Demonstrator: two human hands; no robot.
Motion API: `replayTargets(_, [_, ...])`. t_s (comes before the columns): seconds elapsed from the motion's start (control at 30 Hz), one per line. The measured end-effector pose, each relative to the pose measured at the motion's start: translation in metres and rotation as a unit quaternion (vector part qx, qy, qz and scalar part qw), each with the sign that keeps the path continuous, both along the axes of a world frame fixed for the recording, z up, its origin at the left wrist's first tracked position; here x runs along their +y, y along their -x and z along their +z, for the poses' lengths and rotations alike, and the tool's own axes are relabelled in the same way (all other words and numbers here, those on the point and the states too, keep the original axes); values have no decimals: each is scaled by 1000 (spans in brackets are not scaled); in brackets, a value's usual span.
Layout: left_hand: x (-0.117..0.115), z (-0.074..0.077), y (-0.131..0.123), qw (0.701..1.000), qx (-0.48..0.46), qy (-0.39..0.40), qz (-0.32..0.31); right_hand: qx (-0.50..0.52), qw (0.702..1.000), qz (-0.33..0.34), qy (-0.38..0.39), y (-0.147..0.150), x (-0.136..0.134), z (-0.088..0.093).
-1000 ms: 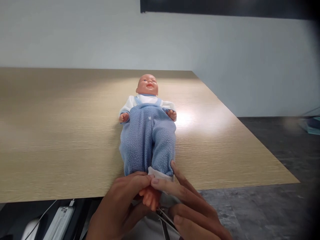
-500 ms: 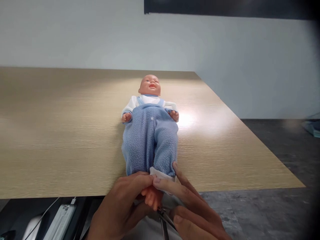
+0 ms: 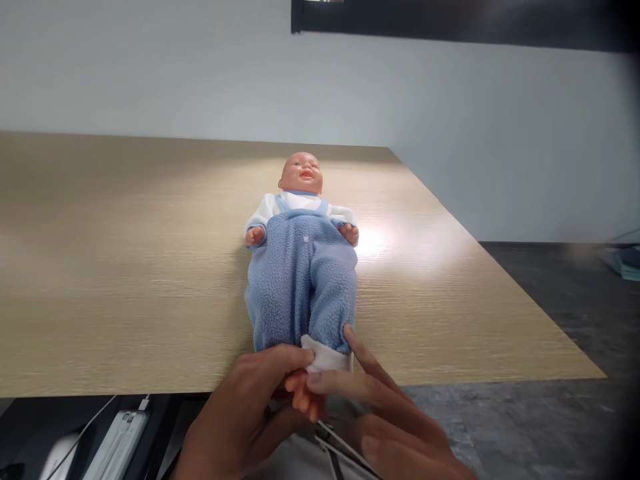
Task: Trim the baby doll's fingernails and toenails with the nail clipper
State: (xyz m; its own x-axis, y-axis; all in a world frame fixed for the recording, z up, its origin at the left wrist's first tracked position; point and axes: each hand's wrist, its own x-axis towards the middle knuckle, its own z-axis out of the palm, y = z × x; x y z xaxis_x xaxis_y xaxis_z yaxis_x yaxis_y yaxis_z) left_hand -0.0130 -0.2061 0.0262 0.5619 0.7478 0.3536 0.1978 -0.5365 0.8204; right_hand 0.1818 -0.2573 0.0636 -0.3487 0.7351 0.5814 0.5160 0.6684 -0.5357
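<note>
A baby doll (image 3: 303, 173) in blue fleece dungarees (image 3: 285, 280) and a white top lies on its back, feet at the table's near edge. My left hand (image 3: 250, 400) is closed around one foot (image 3: 303, 393) of the doll, its thumb at the white turned-up cuff (image 3: 327, 357). My right hand (image 3: 395, 413) has one finger against the trouser leg and another beside the foot. Below, its curled fingers are at a thin metal tool (image 3: 337, 443) with two slim arms, whose tip is by the toes. The tool's kind and the grip are partly hidden.
The doll lies on a light wood table (image 3: 125, 280), whose right edge slants off to a grey floor (image 3: 540, 287). Below the near edge at left are a white device (image 3: 117, 443) with a cable and a dark surface. A grey wall (image 3: 200, 73) stands behind.
My right hand has drawn slightly down and right, showing more of the white cuff and the metal tool's arms. My left hand stays at the foot. The view has shifted slightly.
</note>
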Motion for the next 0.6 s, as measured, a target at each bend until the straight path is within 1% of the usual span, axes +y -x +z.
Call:
replayTargets(0.07, [2,2,2,1000,-5,-16,-4,34,999,-11,28,1,-2,-4])
replayTargets(0.13, [4,3,4,999,-23,-22,-30,68,997,-16,40,2,-4,-11])
replayTargets(0.27, [8,1,3,996,-60,-11,-60,119,993,-1,6,3,-4,-18])
replayTargets(0.3, [8,0,2,996,-66,-6,-64,117,993,-3,5,3,-4,-18])
replayTargets(0.37, [8,-2,2,994,-79,3,-74,92,995,-16,27,2,-1,-17])
replayTargets(0.43, [8,-4,2,994,-85,0,-72,71,997,-19,35,0,3,-17])
replayTargets(0.6, [7,-5,5,997,-64,5,-51,82,995,7,-49,-3,16,-27])
